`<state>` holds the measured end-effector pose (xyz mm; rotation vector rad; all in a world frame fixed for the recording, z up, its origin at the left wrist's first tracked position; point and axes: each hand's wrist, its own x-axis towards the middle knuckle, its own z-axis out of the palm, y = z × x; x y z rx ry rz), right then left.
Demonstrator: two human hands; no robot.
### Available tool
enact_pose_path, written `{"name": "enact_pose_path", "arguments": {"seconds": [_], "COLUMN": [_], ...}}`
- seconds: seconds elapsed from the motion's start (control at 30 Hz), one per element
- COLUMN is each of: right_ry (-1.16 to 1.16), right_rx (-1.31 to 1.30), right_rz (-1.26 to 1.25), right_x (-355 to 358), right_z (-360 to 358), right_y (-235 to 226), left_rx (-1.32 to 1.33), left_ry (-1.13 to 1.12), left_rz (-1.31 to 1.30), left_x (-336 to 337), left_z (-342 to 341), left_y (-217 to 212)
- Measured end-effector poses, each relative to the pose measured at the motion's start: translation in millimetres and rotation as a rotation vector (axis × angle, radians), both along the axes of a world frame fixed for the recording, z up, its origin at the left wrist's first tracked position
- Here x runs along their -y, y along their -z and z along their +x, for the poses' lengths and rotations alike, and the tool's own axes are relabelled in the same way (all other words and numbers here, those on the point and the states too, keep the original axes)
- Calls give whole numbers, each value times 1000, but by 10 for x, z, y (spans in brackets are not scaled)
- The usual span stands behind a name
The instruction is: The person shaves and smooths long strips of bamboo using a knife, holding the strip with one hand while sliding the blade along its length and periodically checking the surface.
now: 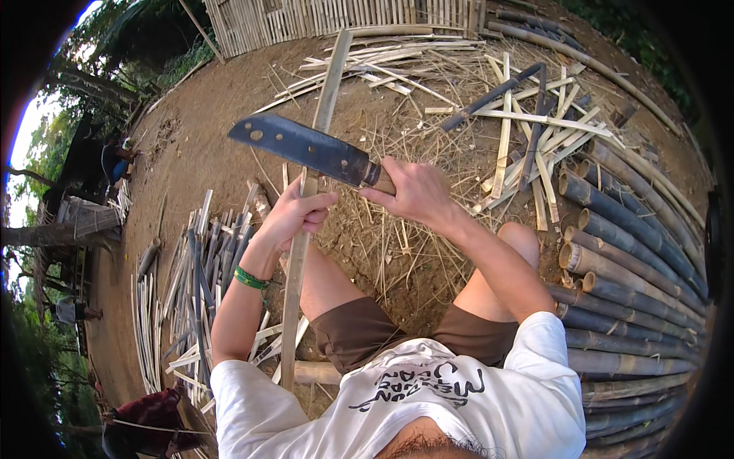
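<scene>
My right hand (pixel 419 193) is closed round the wooden handle of a machete (pixel 302 147). Its broad dark blade, pierced by several holes, points to the left and crosses over a long split bamboo strip (pixel 293 314). Whether the edge bites into the strip or only lies against it, I cannot tell. Just below the blade, my left hand (pixel 297 209) grips the same strip, its fingers wrapped round it. The strip runs from beside my left side, past my left knee, to well beyond the blade.
Whole bamboo poles (pixel 634 294) lie stacked on my right. A heap of split strips (pixel 180 306) is on the left, and crossed strips (pixel 535 134) lie at the far right. Shavings (pixel 382 245) litter the ground between my legs. Behind stands a bamboo fence (pixel 329 17); people (pixel 118 162) are at the left.
</scene>
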<state>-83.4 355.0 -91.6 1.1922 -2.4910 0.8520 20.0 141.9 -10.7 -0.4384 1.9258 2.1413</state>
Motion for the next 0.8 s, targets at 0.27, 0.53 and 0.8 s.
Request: {"name": "enact_pose_path", "arguments": {"seconds": [0.27,0.53,0.8], "right_ry": [114,-5,-175], "right_rx": [165,-147,-306], "right_rz": [-15,164,35], "right_x": [-414,-382,-361], "right_z": [-845,-383,-286], "right_y": [73,157,268], "left_rx": [93,104,124], "left_ry": [252,181,195], "left_rz": [117,320,349], "left_x": [58,-33,-99], "left_z": [304,111,118], "left_y": [270,397,477]}}
